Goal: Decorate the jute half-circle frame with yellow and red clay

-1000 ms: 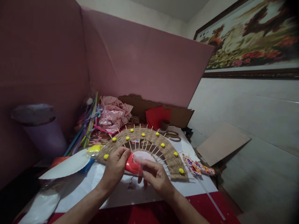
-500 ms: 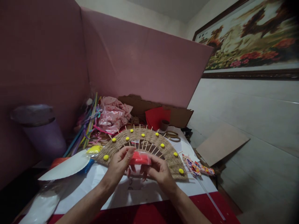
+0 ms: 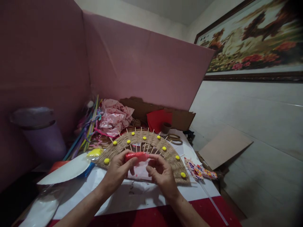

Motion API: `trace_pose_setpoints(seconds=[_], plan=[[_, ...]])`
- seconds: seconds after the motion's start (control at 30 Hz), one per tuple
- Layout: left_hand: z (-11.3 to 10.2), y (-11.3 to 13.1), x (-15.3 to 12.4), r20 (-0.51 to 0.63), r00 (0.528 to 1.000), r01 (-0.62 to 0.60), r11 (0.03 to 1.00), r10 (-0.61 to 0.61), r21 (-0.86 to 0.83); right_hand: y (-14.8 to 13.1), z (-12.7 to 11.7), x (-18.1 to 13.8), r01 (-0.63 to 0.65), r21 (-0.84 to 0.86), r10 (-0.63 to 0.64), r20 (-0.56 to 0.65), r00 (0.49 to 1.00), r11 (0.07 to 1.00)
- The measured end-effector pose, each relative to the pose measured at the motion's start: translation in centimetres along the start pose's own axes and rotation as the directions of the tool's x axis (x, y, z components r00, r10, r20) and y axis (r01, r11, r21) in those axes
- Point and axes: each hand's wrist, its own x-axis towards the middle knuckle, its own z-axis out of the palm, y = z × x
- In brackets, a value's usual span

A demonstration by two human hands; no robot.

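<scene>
In my left hand [image 3: 121, 167] is a small clear packet of red clay [image 3: 136, 156], gripped between thumb and fingers. My right hand [image 3: 163, 175] is at the packet's right end; its index fingertip meets that end, while the thumb is apart from it. Beneath and beyond both hands lies a woven, fan-shaped piece [image 3: 111, 154] of twine on thin sticks, dotted with several yellow clay dots [image 3: 144, 138]. Its lower middle is partly hidden by my hands. A pale pink patch [image 3: 140, 171] shows between my hands.
Left of the woven piece are a packet of yellow clay [image 3: 95, 153] and a white paper plate [image 3: 66, 170]. Behind it are scissors [image 3: 174, 138], a small dark pot [image 3: 166, 127], red sheets [image 3: 158, 119] and crumpled pink cloth [image 3: 115, 116]. Patterned fabric [image 3: 199, 170] lies right.
The red clay packet has tilted and shifted slightly left and up in my left hand. My right thumb and fingers have loosened from it and spread apart.
</scene>
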Motion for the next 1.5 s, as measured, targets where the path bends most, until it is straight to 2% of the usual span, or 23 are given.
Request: trace_pose_setpoints(seconds=[0.1, 0.2, 0.37, 0.53, 0.67, 0.83, 0.97, 1.1, 1.3, 1.5], plan=[[0.2, 0.2, -0.1, 0.031, 0.998, 0.046, 0.999, -0.045, -0.029, 0.0, 0.0, 0.0, 0.075, -0.116, -0.085, -0.081, 0.993, 0.99], [0.5, 0.2, -0.2, 0.053, 0.994, 0.099, 0.992, -0.095, -0.082, -0.1, -0.1, -0.1, 0.132, -0.172, -0.151, -0.098, 0.984, 0.976], [0.9, 0.4, -0.4, 0.085, 0.985, 0.162, 0.971, -0.149, -0.174, -0.3, -0.2, -0.2, 0.24, -0.249, -0.259, -0.045, 0.965, 0.938], [0.7, 0.3, -0.3, -0.002, 0.989, 0.143, 0.963, -0.147, -0.23, -0.6, 0.2, -0.4, 0.301, -0.335, -0.298, 0.063, 0.953, 0.893], [0.6, 0.2, -0.2, 0.018, 0.99, 0.139, 0.969, -0.138, -0.203, -0.6, 0.2, -0.5, 0.332, -0.356, -0.35, 0.016, 0.937, 0.873], [0.7, 0.3, -0.4, 0.119, 0.981, 0.173, 0.964, -0.151, -0.2, -0.2, 0.0, -0.4, 0.328, -0.305, -0.335, 0.031, 0.942, 0.894], [0.6, 0.1, -0.4, 0.162, 0.977, 0.17, 0.968, -0.141, -0.183, -0.2, 0.0, -0.2, 0.251, -0.143, -0.243, 0.075, 0.967, 0.957], [0.6, 0.0, -0.4, 0.167, 0.975, 0.177, 0.966, -0.146, -0.19, -0.8, 0.0, 0.0, 0.203, -0.014, -0.198, 0.158, 0.967, 0.979], [0.6, -0.2, -0.4, 0.113, 0.976, 0.207, 0.95, -0.185, -0.233, -1.5, -0.1, -0.2, 0.207, -0.085, -0.197, 0.114, 0.974, 0.975], [0.6, -0.4, -0.2, 0.114, 0.972, 0.229, 0.942, -0.207, -0.244, -1.2, -0.1, -0.1, 0.236, -0.149, -0.209, 0.174, 0.962, 0.96]])
